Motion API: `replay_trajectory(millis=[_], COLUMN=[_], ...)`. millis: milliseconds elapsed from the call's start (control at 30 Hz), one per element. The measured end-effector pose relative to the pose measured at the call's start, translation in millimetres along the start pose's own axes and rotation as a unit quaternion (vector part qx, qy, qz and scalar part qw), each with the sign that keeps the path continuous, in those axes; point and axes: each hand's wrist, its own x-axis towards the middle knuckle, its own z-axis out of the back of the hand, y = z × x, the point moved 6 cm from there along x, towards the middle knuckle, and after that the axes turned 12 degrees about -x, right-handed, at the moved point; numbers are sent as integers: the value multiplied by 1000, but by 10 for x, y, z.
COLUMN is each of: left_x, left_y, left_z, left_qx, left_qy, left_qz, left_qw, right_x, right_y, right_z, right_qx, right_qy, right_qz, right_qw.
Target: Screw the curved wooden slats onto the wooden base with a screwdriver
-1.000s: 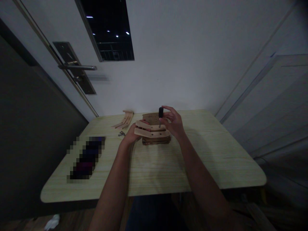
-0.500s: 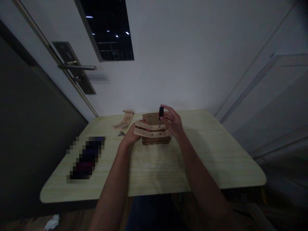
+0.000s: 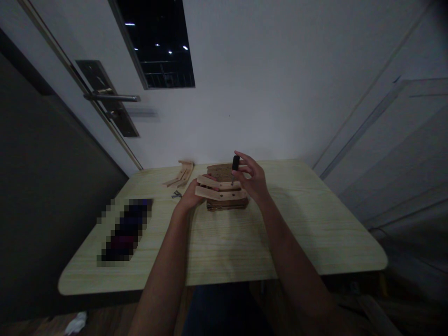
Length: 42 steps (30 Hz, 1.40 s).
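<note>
My right hand (image 3: 252, 176) is closed on a small screwdriver (image 3: 235, 163) with a black handle. Its metal shaft points down, the tip at a hole in the far strip of a bent wooden piece (image 3: 210, 192). That piece has two pale angled strips with dark holes. My left hand (image 3: 193, 193) grips its left end, some fingers hidden behind the wood. Beneath the wood lies a brown block (image 3: 224, 205), perhaps stacked cardboard.
Another bent wooden piece (image 3: 185, 173) lies at the back left of the table (image 3: 224, 252). Several small metal screws (image 3: 177, 194) sit beside my left hand. A blurred-out dark object (image 3: 126, 229) is on the left. Behind the table stands a white door (image 3: 259, 93) with a metal handle (image 3: 114, 98).
The screwdriver handle has tilted slightly to the right, and my right fingers have shifted a little on it. My left hand and the wooden piece stay in place.
</note>
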Motion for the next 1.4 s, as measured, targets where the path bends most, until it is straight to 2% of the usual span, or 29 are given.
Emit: replay_trajectory(millis=[333, 533, 867, 1167, 1400], left_x=[3, 12, 1, -3, 0], left_y=[-15, 4, 13, -27, -21], left_z=[7, 23, -2, -3, 1], left_qx=[25, 42, -5, 24, 40], left_qy=[-5, -7, -9, -1, 6], left_qz=[-11, -4, 25, 0, -19], left_qw=[1000, 999, 1000, 1000, 999], right_x=[-14, -13, -3, -5, -13], right_y=[57, 27, 64, 129, 63], right_z=[-15, -5, 20, 33, 17], right_qx=[22, 18, 17, 10, 11], right_qy=[21, -2, -24, -15, -22], right_qz=[-6, -20, -5, 13, -3], right_qw=[1000, 1000, 1000, 1000, 1000])
